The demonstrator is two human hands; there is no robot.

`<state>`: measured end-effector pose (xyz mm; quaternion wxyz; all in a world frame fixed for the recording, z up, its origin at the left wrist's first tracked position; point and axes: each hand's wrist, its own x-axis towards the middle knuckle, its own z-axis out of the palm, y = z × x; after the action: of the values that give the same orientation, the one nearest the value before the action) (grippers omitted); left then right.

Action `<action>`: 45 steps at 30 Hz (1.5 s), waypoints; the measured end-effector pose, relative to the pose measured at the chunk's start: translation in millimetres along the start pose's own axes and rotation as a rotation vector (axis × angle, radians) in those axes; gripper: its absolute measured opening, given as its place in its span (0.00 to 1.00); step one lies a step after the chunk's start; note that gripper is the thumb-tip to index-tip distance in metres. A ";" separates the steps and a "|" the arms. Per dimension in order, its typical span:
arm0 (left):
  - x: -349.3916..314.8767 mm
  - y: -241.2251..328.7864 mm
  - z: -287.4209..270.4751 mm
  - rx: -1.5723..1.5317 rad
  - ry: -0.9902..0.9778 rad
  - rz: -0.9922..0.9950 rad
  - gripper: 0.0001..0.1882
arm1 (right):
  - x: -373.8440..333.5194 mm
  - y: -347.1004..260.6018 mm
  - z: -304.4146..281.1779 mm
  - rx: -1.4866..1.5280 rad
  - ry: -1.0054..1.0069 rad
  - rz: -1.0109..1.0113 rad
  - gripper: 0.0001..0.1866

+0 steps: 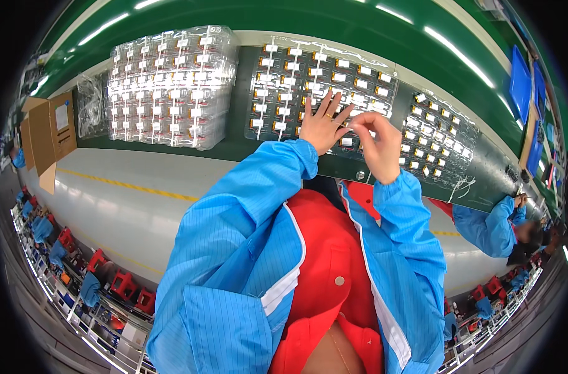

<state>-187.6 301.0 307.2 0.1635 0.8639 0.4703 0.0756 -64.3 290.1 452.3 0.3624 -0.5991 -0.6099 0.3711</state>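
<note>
A clear plastic blister tray [273,73] lies in front of me, its pockets filled with small parts [342,64] that carry white labels and yellow ends. White strips [263,87] run down its left columns. My left hand [320,129] rests on the tray's near middle with its fingers spread, a ring on one of them. Just right of it, my right hand [382,147] is raised over the near edge, thumb and forefinger pinched together beside the left thumb. Whatever sits in that pinch is too small to make out.
A tall stack of filled clear trays [172,87] stands on the left of the green bench, beside crumpled clear plastic [93,103] and an open cardboard box [50,134]. Another filled tray [435,134] lies on the right, near white cords [463,185]. A co-worker's blue sleeve [492,227] is farther right.
</note>
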 end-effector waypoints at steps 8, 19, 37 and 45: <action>-3.1 1.1 -4.1 0.012 -0.003 0.044 0.29 | -47.4 -20.7 5.1 -0.084 -0.164 -0.294 0.05; -39.7 10.4 1.3 -0.021 -0.055 0.024 0.32 | -62.1 -22.7 -10.4 0.137 0.128 0.033 0.03; -43.8 -3.7 4.7 0.049 -0.101 0.330 0.31 | -140.5 -52.4 -12.7 0.287 0.283 0.001 0.05; -39.2 -8.5 0.9 0.002 -0.092 0.384 0.30 | -162.5 -45.6 -87.8 0.540 -0.014 0.426 0.03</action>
<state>-215.4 272.2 304.2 0.1666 0.9405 0.2888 0.0651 -4.3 128.9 533.8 0.4182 -0.5929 -0.3533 0.5905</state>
